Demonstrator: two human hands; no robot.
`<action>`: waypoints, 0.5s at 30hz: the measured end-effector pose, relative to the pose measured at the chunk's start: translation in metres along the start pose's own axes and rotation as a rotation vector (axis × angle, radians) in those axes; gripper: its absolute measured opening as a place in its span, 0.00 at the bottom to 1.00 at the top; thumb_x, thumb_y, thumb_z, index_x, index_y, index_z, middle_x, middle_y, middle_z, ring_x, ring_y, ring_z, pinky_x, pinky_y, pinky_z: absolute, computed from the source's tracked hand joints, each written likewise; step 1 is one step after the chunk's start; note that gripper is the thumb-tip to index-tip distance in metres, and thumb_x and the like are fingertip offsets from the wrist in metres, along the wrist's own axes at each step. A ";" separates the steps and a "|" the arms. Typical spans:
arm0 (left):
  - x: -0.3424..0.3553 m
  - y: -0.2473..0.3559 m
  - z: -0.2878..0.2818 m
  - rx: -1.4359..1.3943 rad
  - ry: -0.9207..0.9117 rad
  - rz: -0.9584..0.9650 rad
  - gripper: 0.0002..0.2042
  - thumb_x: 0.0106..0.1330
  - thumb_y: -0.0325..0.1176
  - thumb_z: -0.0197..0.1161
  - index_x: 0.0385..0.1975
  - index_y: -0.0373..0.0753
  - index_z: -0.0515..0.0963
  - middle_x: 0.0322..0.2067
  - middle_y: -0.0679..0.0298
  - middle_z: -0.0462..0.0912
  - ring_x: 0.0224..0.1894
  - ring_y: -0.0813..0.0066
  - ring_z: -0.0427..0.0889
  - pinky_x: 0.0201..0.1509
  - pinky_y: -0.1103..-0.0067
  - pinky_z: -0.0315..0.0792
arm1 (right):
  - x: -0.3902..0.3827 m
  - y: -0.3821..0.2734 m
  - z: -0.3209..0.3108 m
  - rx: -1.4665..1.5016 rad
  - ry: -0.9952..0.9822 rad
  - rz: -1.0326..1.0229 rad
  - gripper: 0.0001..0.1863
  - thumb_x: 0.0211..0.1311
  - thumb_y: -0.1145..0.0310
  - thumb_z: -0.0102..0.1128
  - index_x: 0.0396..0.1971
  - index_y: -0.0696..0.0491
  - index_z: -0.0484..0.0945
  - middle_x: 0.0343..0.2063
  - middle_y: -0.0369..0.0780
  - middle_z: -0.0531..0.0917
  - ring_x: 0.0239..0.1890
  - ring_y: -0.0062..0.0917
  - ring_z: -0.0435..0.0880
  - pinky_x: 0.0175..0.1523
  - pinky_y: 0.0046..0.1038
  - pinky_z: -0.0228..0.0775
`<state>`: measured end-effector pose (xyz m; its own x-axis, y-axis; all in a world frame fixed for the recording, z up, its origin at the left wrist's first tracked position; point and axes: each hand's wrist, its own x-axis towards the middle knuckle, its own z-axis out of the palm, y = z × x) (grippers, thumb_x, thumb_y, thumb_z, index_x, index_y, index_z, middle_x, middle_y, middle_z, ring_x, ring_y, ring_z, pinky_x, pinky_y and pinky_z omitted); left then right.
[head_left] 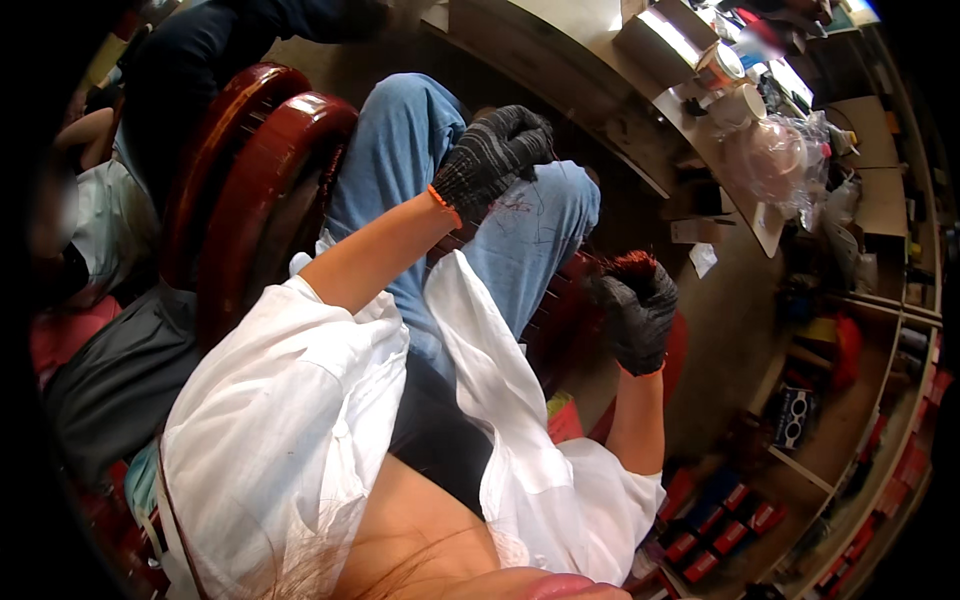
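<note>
My left hand [492, 160], in a dark grey striped knit glove with an orange cuff, is closed above my jeans-covered knees [535, 240], pinching what look like fine dark strands [522, 208] that trail below it. My right hand [632, 320], gloved the same way, is lower and to the right, beside my right knee. It is closed around a dark red bristly bundle [632, 262]; whether this is thread or a brush I cannot tell. Red-brown glossy wooden pieces [255, 205] curve along the left of my legs, and more show beneath my right knee, partly hidden.
Another person [105, 210] is close on the left. A bench [630, 145] at the upper right carries cartons, tubs and a bagged pinkish item [775, 155]. Wooden shelving [830, 440] with several small boxes lines the right side. A white scrap [703, 258] lies near the bench.
</note>
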<state>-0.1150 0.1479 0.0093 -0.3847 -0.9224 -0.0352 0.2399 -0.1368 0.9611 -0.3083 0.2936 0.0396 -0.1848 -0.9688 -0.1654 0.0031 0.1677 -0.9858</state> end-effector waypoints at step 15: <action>0.013 0.011 -0.046 -0.032 0.142 0.104 0.09 0.63 0.30 0.56 0.40 0.37 0.74 0.27 0.64 0.79 0.28 0.83 0.77 0.28 0.89 0.70 | 0.029 0.016 -0.066 0.011 0.279 -0.229 0.08 0.52 0.71 0.50 0.26 0.60 0.74 0.23 0.40 0.79 0.26 0.23 0.77 0.36 0.23 0.68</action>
<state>-0.0759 0.1179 0.0069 -0.2271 -0.9736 0.0236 0.3010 -0.0471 0.9525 -0.3785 0.2802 0.0210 -0.4434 -0.8934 0.0727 -0.0596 -0.0516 -0.9969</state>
